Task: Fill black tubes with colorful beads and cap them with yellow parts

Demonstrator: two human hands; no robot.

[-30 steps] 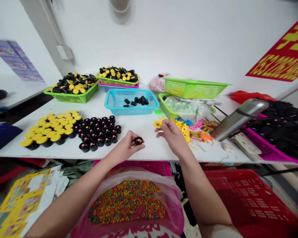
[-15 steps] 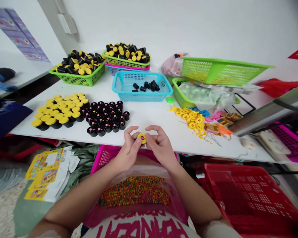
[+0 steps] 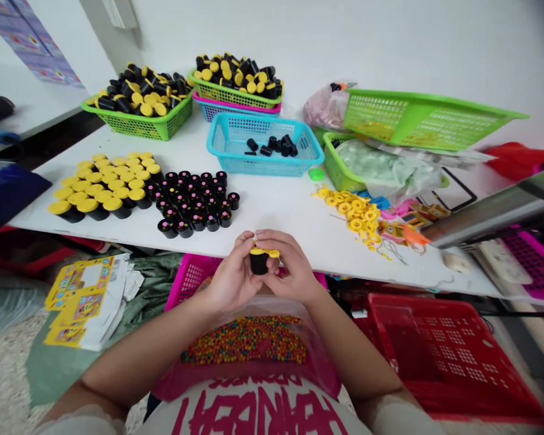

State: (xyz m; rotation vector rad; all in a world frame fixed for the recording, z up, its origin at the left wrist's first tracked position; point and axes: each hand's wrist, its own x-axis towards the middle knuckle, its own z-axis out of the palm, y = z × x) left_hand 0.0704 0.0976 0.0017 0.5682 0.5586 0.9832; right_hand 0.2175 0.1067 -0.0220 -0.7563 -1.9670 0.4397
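Note:
My left hand (image 3: 231, 278) and my right hand (image 3: 289, 269) meet at the table's front edge, both closed round a small black cup (image 3: 258, 263) with a yellow ring cap (image 3: 263, 251) on its top. Left of them on the white table (image 3: 281, 211) stand several open black cups with pink centres (image 3: 193, 204) and several yellow-capped cups (image 3: 104, 190). A loose pile of yellow ring caps (image 3: 352, 211) lies to the right. Below my hands a pink basket holds a bag of coloured beads (image 3: 249, 339).
A blue basket (image 3: 299, 158) with a few black cups sits mid-table. Two green baskets (image 3: 138, 121) of capped cups stand at the back left, and green baskets (image 3: 417, 118) with plastic bags at the back right. A red crate (image 3: 453, 356) is under the table, with printed sheets (image 3: 84, 299) on the floor.
My right hand brought a yellow ring cap from the pile to the black cup in my left hand. Both hands drew back to the table edge, and the cap now sits on the cup.

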